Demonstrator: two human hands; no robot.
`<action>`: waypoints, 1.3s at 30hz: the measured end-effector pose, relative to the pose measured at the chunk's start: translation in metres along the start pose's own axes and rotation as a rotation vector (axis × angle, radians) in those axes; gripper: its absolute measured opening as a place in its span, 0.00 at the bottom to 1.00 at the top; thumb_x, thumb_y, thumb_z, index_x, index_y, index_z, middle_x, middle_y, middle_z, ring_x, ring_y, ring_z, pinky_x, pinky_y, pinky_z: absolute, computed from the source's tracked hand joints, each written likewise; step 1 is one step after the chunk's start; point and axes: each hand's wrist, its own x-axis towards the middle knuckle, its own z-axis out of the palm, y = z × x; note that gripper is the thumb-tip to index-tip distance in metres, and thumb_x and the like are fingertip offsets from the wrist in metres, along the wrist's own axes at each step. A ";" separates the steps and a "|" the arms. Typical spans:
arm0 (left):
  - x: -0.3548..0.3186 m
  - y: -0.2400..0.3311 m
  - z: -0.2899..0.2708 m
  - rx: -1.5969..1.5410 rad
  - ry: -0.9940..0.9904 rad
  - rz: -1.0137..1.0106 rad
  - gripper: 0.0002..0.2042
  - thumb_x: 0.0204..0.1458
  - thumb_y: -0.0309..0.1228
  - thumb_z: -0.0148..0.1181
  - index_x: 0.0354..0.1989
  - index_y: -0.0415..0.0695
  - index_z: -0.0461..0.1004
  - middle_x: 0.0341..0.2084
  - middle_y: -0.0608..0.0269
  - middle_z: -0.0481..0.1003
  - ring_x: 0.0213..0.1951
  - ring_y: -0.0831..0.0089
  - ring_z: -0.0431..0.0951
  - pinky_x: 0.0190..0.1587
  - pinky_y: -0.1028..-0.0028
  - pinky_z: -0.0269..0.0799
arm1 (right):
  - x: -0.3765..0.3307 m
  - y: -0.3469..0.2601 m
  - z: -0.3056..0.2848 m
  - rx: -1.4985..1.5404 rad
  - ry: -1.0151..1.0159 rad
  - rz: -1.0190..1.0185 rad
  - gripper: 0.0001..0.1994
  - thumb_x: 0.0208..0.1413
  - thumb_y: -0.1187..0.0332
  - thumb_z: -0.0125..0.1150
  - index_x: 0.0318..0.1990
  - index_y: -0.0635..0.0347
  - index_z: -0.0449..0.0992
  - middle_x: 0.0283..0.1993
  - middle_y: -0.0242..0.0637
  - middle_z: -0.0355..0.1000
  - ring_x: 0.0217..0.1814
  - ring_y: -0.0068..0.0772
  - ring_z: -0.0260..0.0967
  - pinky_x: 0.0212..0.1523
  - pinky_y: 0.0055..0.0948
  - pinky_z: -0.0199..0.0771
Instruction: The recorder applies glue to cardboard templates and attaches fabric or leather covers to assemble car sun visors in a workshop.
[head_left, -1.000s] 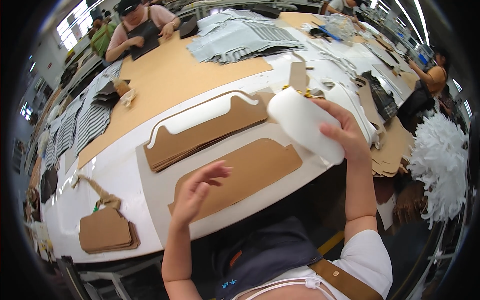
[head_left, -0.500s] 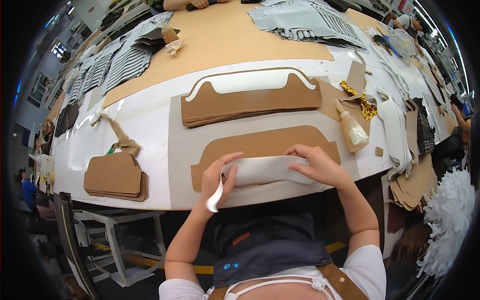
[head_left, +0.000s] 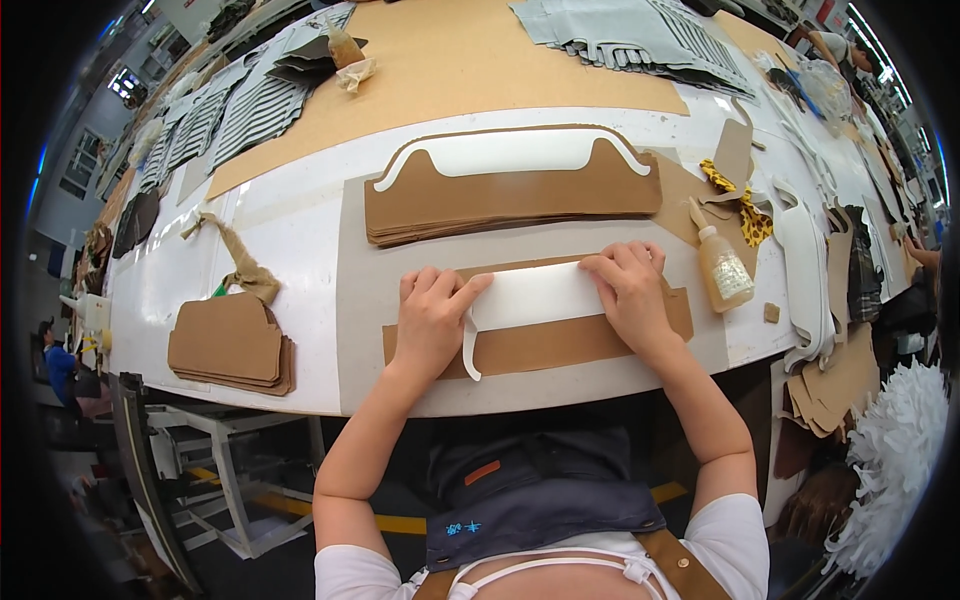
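A white shaped strip (head_left: pixel 535 297) lies over a brown flat panel (head_left: pixel 550 343) near the table's front edge. My left hand (head_left: pixel 435 312) pinches the strip's upper left corner between thumb and fingers. At the upper right corner my right hand (head_left: pixel 632 290) grips it the same way. The strip's left tail hangs down over the panel, while its right end is hidden behind my right hand. Just beyond is a stack of brown panels (head_left: pixel 510 203), topped by a similar white strip (head_left: pixel 505 155) along its curved far edge.
Smaller brown pieces (head_left: pixel 228 343) are stacked at the left, beside a tan rag (head_left: pixel 245 270). A glue bottle (head_left: pixel 722 265) stands to the right, near a yellow spotted cloth (head_left: pixel 745 205). White strips (head_left: pixel 800 270) hang at the right edge. Striped pieces (head_left: pixel 260 115) lie at the far left.
Both hands have moved away from me with the white strip, from the panel's near edge to its far edge. The strip now lies flatter, and the panel's near part shows.
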 end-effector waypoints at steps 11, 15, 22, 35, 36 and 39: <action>0.004 -0.003 0.011 -0.024 0.043 -0.007 0.21 0.48 0.16 0.60 0.47 0.53 0.86 0.25 0.70 0.70 0.34 0.68 0.70 0.48 0.67 0.62 | 0.000 0.004 0.003 -0.031 0.017 0.009 0.09 0.55 0.80 0.64 0.39 0.54 0.83 0.36 0.31 0.72 0.47 0.36 0.69 0.62 0.43 0.56; 0.002 -0.004 0.012 -0.028 -0.008 -0.023 0.20 0.48 0.16 0.61 0.48 0.53 0.84 0.27 0.70 0.71 0.36 0.67 0.71 0.52 0.65 0.62 | 0.000 0.006 0.005 -0.032 0.024 0.006 0.09 0.55 0.80 0.64 0.39 0.54 0.83 0.36 0.31 0.72 0.47 0.36 0.69 0.62 0.43 0.56; 0.003 -0.004 0.012 -0.017 -0.007 -0.022 0.19 0.50 0.17 0.60 0.47 0.53 0.84 0.26 0.70 0.71 0.36 0.67 0.71 0.52 0.65 0.62 | -0.001 0.006 0.006 -0.047 0.016 0.002 0.10 0.52 0.80 0.66 0.39 0.53 0.84 0.38 0.32 0.73 0.47 0.37 0.69 0.62 0.45 0.57; 0.004 -0.003 0.013 0.038 -0.006 0.002 0.18 0.50 0.18 0.62 0.47 0.54 0.84 0.30 0.70 0.70 0.37 0.69 0.71 0.53 0.66 0.62 | -0.002 0.006 0.008 -0.083 0.011 0.005 0.08 0.56 0.78 0.65 0.39 0.53 0.83 0.37 0.32 0.72 0.48 0.37 0.69 0.63 0.44 0.56; 0.004 -0.003 0.013 0.038 -0.006 0.004 0.18 0.50 0.18 0.62 0.47 0.54 0.84 0.30 0.70 0.70 0.37 0.69 0.71 0.53 0.66 0.62 | -0.002 0.006 0.008 -0.083 0.012 0.006 0.08 0.56 0.78 0.65 0.39 0.53 0.83 0.37 0.32 0.72 0.48 0.37 0.69 0.63 0.44 0.56; 0.003 -0.003 0.015 0.046 0.023 0.036 0.17 0.50 0.20 0.62 0.46 0.55 0.84 0.32 0.69 0.68 0.38 0.69 0.71 0.54 0.66 0.61 | -0.003 0.007 0.009 -0.083 0.021 0.003 0.08 0.56 0.78 0.65 0.39 0.53 0.83 0.37 0.32 0.72 0.48 0.37 0.69 0.62 0.44 0.56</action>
